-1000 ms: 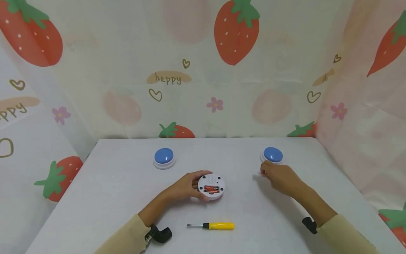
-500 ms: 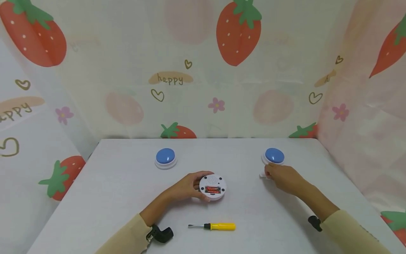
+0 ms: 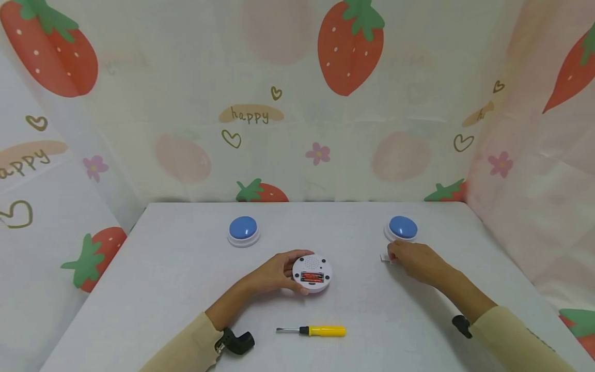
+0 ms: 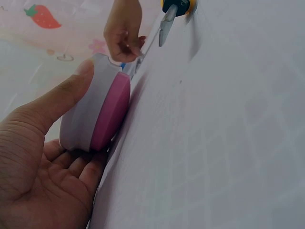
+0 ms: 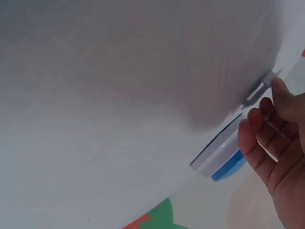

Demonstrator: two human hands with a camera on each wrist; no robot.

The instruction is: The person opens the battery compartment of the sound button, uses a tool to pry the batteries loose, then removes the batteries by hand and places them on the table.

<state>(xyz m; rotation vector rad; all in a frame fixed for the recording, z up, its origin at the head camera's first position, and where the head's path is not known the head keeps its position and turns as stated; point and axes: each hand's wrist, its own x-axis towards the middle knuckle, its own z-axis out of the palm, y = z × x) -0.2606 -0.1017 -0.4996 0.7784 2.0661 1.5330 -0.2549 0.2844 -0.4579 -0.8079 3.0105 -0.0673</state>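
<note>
Left hand (image 3: 274, 274) curls round a round white unit (image 3: 312, 268), thumb on the near edge, fingers round the far side. Right hand (image 3: 416, 261) pinches a small white piece (image 3: 385, 258) at its fingertips; the other fingers are bent. Whether the piece touches the desk (image 3: 186, 268) cannot be told.

White unit: near the middle of the desk, underside up, its pink side (image 4: 113, 112) facing the desk in the left wrist view. Battery compartment is uncovered; two red batteries (image 3: 312, 277) lie in it side by side. A perforated patch (image 3: 311, 262) sits beyond the compartment, with four dark dots spaced about the underside.

Right blue button (image 3: 403, 227), on a white base, stands just beyond the right hand, dome up. The small piece shows on the left of the pinching fingers, nearer the person than this button. Left blue button (image 3: 243, 227), same form, also dome up, stands farther back than the left hand and apart from it.

Screwdriver (image 3: 311, 331) lies on the desk between the white unit and the person: yellow handle to the right, black collar, metal blade to the left.

Both sleeves are beige; a black device (image 3: 238, 343) is visible at the left wrist. Behind the desk hangs a pale sheet (image 3: 297, 77) printed with strawberries, hearts, flowers and "happy".
</note>
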